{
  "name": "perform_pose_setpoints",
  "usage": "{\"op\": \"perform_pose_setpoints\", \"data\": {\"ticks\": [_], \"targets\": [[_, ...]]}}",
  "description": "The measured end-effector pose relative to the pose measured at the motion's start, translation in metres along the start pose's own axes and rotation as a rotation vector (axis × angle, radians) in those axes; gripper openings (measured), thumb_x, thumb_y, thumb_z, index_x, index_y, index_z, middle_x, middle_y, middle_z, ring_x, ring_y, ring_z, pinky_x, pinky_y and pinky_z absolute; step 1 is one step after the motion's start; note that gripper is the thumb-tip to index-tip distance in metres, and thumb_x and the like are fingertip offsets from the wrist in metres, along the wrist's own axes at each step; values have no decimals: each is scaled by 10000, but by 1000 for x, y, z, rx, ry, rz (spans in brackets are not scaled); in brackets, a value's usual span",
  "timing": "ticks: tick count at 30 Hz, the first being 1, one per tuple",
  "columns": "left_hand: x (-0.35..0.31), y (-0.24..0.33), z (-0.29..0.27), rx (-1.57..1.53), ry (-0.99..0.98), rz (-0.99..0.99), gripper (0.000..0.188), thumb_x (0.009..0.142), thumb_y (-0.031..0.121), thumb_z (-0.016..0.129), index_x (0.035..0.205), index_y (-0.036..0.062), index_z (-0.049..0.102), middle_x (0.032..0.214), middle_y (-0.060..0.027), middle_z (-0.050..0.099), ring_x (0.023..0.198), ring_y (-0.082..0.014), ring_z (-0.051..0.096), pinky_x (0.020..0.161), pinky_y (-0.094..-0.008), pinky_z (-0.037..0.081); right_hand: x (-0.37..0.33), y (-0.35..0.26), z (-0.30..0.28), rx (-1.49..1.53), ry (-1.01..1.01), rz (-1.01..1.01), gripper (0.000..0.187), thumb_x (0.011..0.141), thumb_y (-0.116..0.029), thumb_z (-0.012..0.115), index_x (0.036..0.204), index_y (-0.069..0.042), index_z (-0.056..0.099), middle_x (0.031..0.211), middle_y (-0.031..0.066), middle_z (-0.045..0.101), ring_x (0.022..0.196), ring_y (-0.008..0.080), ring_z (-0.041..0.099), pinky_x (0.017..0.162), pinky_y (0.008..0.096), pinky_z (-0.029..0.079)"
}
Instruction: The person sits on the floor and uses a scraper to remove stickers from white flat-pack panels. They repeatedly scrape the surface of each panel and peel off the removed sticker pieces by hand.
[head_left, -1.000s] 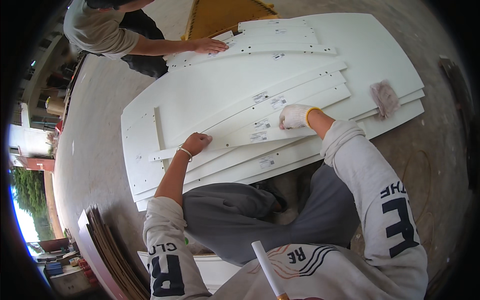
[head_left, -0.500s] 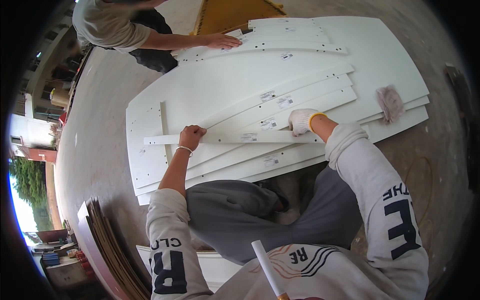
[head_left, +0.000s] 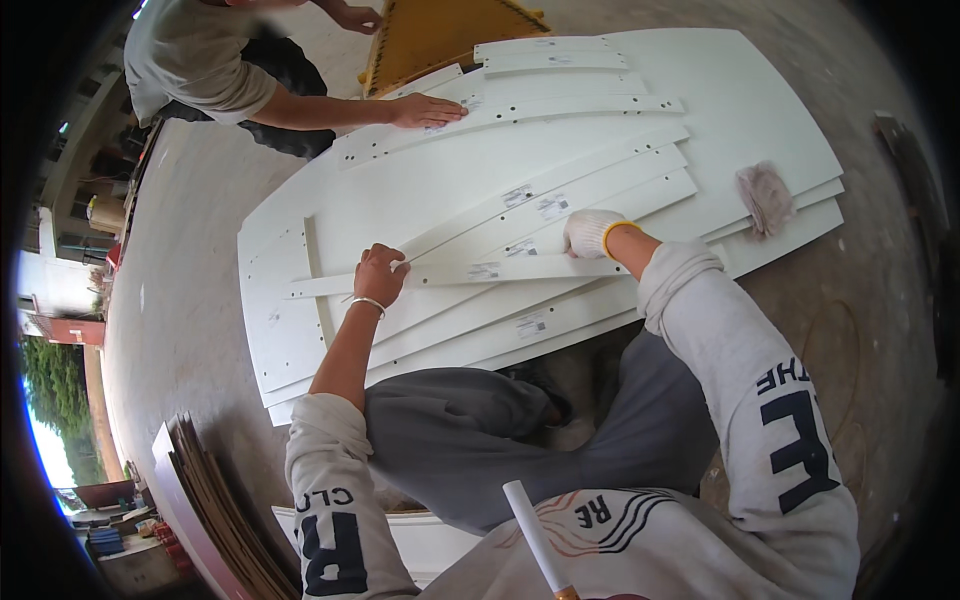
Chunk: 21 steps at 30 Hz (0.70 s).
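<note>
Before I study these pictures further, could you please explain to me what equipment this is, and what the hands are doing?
No robot works here: these are a person's own hands, seen from above by a wide camera on the head, which bends straight edges.

The bare left hand holds a long white strip near its left end. The gloved right hand is curled at the strip's right part; its fingertips are hard to see.

Below lie more white strips, some with holes and labels, on large white panels. A crumpled pinkish cloth lies at the right. At the far side, a co-worker's hand rests on other boards.
</note>
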<state>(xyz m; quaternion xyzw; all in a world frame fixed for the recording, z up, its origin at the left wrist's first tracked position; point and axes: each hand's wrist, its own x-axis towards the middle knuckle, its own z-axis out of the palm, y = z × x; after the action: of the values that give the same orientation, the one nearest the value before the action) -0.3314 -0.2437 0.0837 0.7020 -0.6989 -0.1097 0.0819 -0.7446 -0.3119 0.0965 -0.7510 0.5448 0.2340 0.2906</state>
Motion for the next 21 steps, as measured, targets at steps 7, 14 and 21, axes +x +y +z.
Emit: {"op": "perform_pose_setpoints", "data": {"ticks": [7, 14, 21], "targets": [[-4, 17, -15, -41, -280, 136, 516, 765, 403, 884, 1180, 137, 734, 1414, -103, 573, 1345, -330, 509, 1136, -475, 434, -11, -3, -4, 22, 46, -71, 327, 853, -138, 629, 1112, -14, 785, 1121, 232, 765, 982, 427, 751, 845, 512, 592], [-4, 40, -26, 240, -417, 106, 635, 691, 275, 940, 1245, 134, 662, 1365, -86, 580, 1331, -309, 525, 1120, -472, 468, -11, -14, 5, -41, 81, -112, 307, 873, -129, 609, 1094, -17, 791, 1096, 238, 767, 969, 426, 754, 826, 516, 596], [-5, 40, -34, 308, -414, -28, 594, 706, 224, 940, 1227, 134, 668, 1289, -64, 632, 1302, -295, 561, 1046, -464, 534, -17, -15, -1, 7, 10, -70, 294, 858, -92, 624, 1087, -8, 788, 1083, 233, 771, 960, 396, 762, 815, 515, 600]]}}
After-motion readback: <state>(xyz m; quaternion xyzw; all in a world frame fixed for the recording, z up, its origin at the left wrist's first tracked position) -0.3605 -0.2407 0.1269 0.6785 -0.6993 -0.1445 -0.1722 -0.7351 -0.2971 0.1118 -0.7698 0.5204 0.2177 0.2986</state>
